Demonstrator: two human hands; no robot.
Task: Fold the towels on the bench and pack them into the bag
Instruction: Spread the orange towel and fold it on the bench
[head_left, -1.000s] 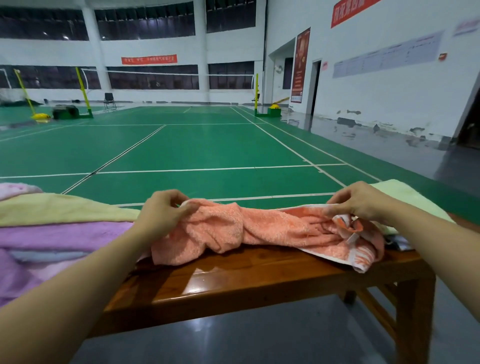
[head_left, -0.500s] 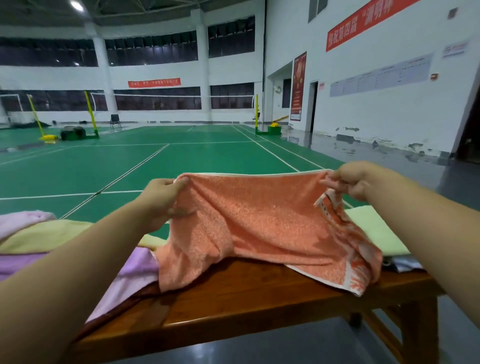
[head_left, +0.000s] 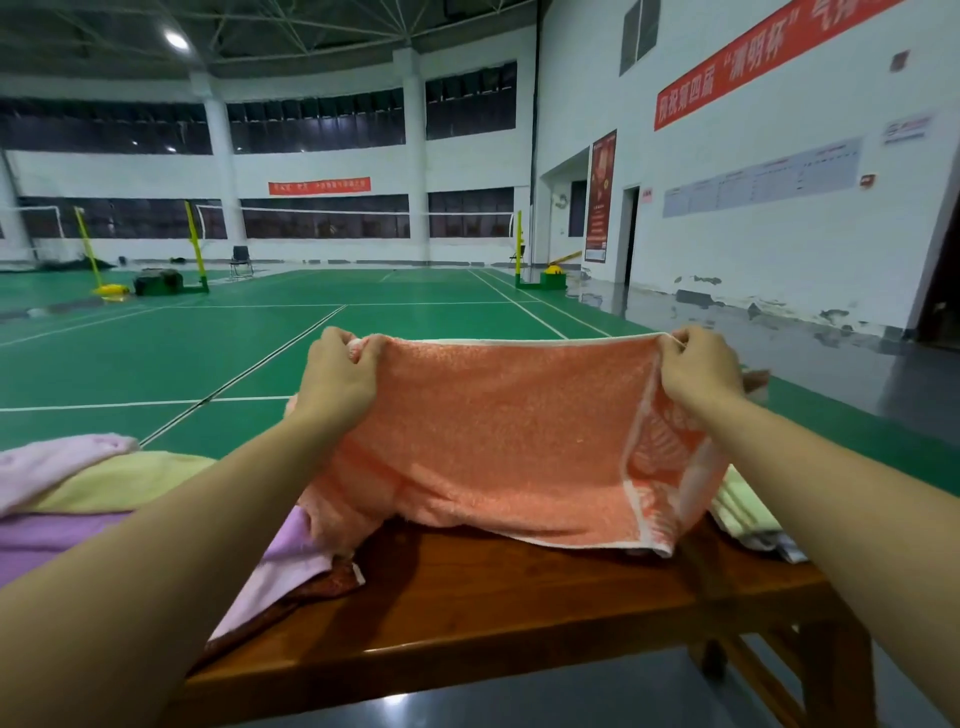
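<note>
Orange towel hangs spread above the wooden surface, top edge pulled taut, bottom hem w/ the patterned border sagging onto the wood. Left hand pinches the towel's top left corner, grip closed on cloth; right hand pinches the top right corner the same way. Left of the towel lies a loose heap: pink towel, yellow-green towel, purple towel, the purple one reaching under the orange one's lower left. Right of it, touching its border end, a pale green folded towel. No bag in view.

Step in hand, I'd say: squaring it up for the first fold. To do it well: keep both corners level & taut, let creases drop out, then bring corner to corner so edges match, and lay it on bare wood, clear of the purple one, so nothing gets dragged along.
</note>
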